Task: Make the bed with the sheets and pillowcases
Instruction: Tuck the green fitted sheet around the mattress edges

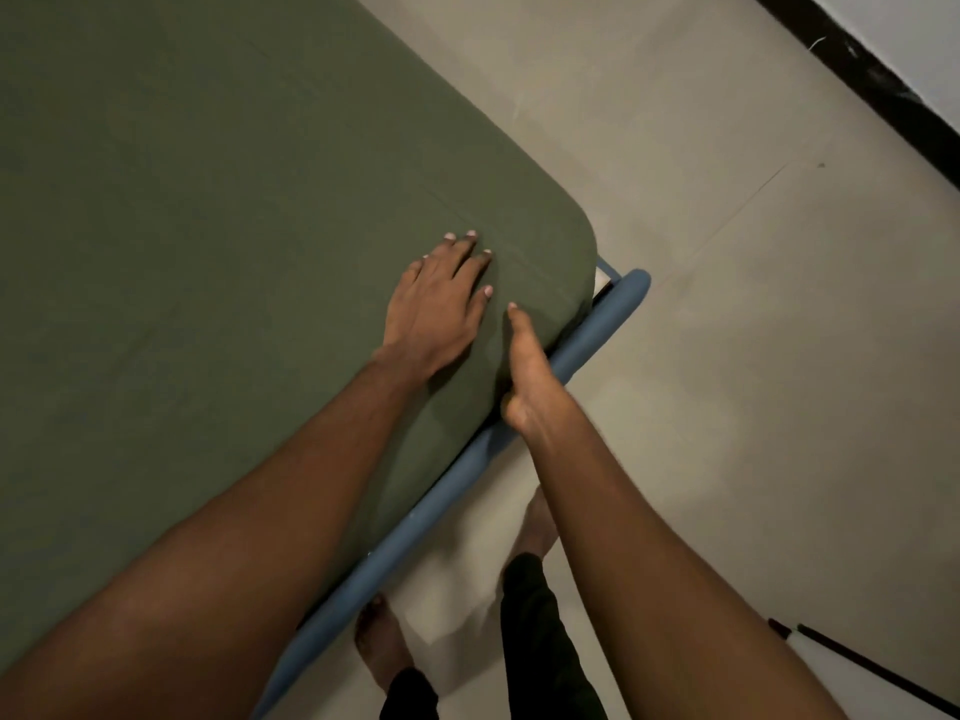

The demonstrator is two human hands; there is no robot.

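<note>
A dark green sheet [208, 210] covers the mattress, stretched smooth over its rounded near corner [566, 252]. My left hand [436, 309] lies flat on top of the sheet near that corner, fingers straight and spread. My right hand [524, 371] is at the mattress side edge beside the blue bed frame rail [447, 491]. Its thumb lies on the sheet's top and its fingers are hidden down the side, between mattress and rail. No pillow or pillowcase is in view.
Pale tiled floor [753, 356] surrounds the bed corner. My bare feet [379, 646] stand beside the rail. A dark skirting strip [857, 80] runs along the wall at top right, and a thin dark rod [857, 667] lies on the floor at bottom right.
</note>
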